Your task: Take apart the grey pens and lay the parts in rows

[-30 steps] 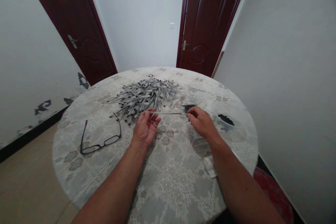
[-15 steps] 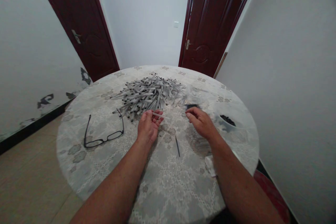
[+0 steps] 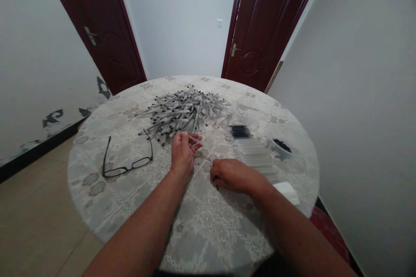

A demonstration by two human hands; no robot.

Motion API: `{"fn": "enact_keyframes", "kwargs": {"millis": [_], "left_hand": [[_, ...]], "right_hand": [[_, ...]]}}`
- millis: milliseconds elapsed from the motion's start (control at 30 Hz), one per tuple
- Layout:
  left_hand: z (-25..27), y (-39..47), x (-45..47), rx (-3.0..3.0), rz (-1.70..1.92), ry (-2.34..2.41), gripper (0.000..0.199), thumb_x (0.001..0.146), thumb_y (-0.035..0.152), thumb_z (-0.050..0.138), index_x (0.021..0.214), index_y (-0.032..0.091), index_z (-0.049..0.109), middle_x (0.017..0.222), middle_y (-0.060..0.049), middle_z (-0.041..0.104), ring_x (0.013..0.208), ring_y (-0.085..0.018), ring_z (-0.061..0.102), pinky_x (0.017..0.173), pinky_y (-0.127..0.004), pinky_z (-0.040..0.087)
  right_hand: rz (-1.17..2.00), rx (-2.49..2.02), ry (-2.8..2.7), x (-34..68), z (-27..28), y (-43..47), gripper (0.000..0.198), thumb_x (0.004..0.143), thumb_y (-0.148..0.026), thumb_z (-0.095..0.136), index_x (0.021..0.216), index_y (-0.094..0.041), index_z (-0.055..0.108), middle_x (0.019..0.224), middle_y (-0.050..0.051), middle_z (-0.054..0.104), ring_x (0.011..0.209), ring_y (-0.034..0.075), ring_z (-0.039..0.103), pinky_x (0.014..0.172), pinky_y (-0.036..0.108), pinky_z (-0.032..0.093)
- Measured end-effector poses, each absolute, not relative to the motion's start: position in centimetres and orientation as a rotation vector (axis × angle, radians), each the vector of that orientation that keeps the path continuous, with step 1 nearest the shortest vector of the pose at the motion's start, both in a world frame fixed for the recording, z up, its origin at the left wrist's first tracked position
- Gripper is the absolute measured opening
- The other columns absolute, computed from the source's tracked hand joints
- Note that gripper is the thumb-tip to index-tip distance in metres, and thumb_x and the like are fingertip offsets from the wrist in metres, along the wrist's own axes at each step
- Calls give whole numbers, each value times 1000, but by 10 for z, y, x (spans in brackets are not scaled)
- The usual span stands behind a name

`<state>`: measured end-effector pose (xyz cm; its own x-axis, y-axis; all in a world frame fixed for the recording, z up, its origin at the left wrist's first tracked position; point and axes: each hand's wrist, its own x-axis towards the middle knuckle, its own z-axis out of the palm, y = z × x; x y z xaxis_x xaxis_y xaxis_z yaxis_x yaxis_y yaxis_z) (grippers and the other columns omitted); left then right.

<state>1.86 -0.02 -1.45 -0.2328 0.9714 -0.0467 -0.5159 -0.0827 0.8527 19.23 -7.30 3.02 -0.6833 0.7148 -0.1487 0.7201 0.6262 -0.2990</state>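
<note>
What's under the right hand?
The patterned tablecloth lies beneath the right hand, and a small dark tip shows at its lower edge. Anything further, including the rest of that dark piece, is covered.

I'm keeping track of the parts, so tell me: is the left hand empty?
No, the left hand holds a thin pale tube, which slants out from its grip.

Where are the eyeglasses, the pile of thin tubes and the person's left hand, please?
Eyeglasses (image 3: 129,169): head view, on the bridge between the lenses.
Pile of thin tubes (image 3: 187,110): head view, on its middle.
Left hand (image 3: 182,151): head view, on its middle.
</note>
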Motion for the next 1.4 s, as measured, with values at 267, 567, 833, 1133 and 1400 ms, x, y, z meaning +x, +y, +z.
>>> {"fn": "enact_keyframes", "kwargs": {"millis": [267, 567, 833, 1133, 1400], "left_hand": [[-27, 4, 20, 836, 1489, 1114, 27, 89, 47, 61, 89, 20, 58, 75, -1, 67, 61, -16, 67, 47, -22, 49], [-34, 6, 20, 896, 1487, 1139, 32, 89, 51, 59, 92, 20, 59, 74, -1, 66, 61, -17, 68, 50, -24, 52], [-37, 9, 20, 904, 1478, 1149, 33, 90, 53, 57, 93, 20, 58, 76, -1, 67, 61, -17, 69, 51, -27, 54], [-35, 7, 21, 950, 1446, 1133, 31, 92, 51, 54, 96, 20, 57, 79, -4, 71, 66, -20, 71, 48, -26, 51], [-38, 6, 21, 1057, 1456, 1171, 33, 94, 53, 53, 91, 20, 59, 82, -5, 75, 51, -11, 55, 44, -21, 40]], "right_hand": [[-254, 1285, 2766, 190, 27, -81, 19, 92, -15, 58, 99, -20, 75, 95, 8, 71, 81, 21, 67, 66, 28, 41], [45, 1083, 2721, 177, 35, -92, 19, 100, -18, 51, 105, -16, 69, 104, 11, 70, 85, 23, 68, 68, 31, 47], [42, 1362, 2686, 218, 80, -77, 11, 95, -19, 55, 101, -17, 63, 104, 9, 65, 85, 18, 64, 70, 28, 44], [328, 1866, 2224, 270, 67, 29, 28, 104, -24, 42, 117, -16, 65, 119, 16, 66, 101, 26, 68, 81, 32, 48], [254, 1854, 2174, 277, 36, 50, 32, 101, -19, 43, 122, -17, 68, 120, 16, 67, 105, 28, 70, 85, 34, 51]]}}
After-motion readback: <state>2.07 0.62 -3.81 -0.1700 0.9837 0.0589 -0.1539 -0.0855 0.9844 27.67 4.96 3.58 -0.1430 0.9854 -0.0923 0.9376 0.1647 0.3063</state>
